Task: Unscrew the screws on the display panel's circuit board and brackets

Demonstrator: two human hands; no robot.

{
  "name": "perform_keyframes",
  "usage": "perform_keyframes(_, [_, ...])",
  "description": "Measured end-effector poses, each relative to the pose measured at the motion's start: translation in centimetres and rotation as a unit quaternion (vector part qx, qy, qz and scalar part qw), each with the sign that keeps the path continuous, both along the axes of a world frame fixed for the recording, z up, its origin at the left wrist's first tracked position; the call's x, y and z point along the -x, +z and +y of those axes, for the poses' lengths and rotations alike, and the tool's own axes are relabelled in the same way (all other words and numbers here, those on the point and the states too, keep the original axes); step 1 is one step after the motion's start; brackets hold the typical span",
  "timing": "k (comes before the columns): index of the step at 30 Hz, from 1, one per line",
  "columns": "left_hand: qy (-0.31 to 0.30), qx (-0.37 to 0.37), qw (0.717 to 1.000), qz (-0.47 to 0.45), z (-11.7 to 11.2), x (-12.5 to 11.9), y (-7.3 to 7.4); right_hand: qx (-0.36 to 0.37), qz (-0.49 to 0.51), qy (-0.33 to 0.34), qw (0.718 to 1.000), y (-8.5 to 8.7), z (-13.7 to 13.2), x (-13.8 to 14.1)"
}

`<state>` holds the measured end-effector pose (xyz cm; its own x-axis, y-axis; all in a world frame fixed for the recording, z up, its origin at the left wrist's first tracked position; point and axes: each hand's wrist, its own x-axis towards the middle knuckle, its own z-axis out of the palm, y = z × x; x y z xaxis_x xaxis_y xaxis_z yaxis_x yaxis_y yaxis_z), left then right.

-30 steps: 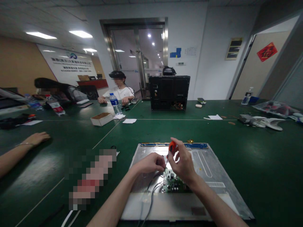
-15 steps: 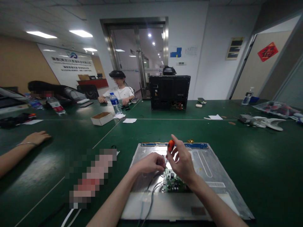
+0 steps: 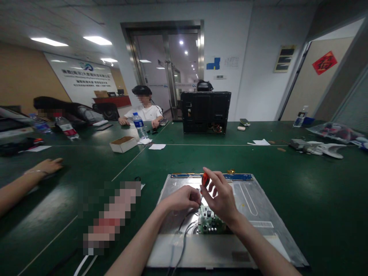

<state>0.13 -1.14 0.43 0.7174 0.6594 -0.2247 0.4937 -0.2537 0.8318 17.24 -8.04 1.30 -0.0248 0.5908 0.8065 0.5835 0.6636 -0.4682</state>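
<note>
My right hand (image 3: 220, 195) grips the red-orange and black handle of a screwdriver (image 3: 205, 179), which stands nearly upright. Its thin shaft runs down to the top left corner of a green circuit board (image 3: 211, 222). Beside the shaft's lower end, the fingers of my left hand (image 3: 184, 197) are pinched together; what they hold is hidden. The board lies on the metal back of a flat display panel (image 3: 258, 207), which rests on the table. Grey and black cables (image 3: 185, 241) run from the board's left side toward me.
Left of the panel lies a blurred-out item (image 3: 115, 214) with white cords. Another person's hand (image 3: 48, 166) rests at the far left. Further back are an open white box (image 3: 123, 144), a water bottle (image 3: 139, 124) and a black monitor casing (image 3: 205, 111). Someone sits across the table (image 3: 287, 165).
The screwdriver handle has turned and tilted slightly left, with my right fingers shifting on it. My left hand has stayed in place. The other person's hand at the left has changed pose.
</note>
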Motion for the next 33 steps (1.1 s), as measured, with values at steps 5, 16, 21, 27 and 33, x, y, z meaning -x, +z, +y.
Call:
perform_keyframes(5, [-0.001,0.019,1.000,-0.009,0.17,0.08,-0.50,-0.017,0.009,0.008,1.000,-0.06,-0.05,0.07])
perform_keyframes(16, [-0.010,0.006,1.000,0.002,0.08,0.05,-0.04,-0.009,-0.016,0.014,1.000,0.13,-0.07,0.05])
perform_keyframes(21, [-0.010,0.016,1.000,0.005,0.05,0.08,0.03,-0.021,-0.005,0.010,1.000,-0.14,-0.05,0.08])
perform_keyframes(27, [-0.013,0.003,1.000,-0.005,-0.02,-0.11,0.22,-0.019,-0.011,0.002,1.000,-0.05,0.11,-0.12])
perform_keyframes(33, [-0.001,0.030,0.999,-0.014,-0.05,-0.01,-0.20,-0.020,-0.010,0.010,1.000,-0.07,0.04,0.03])
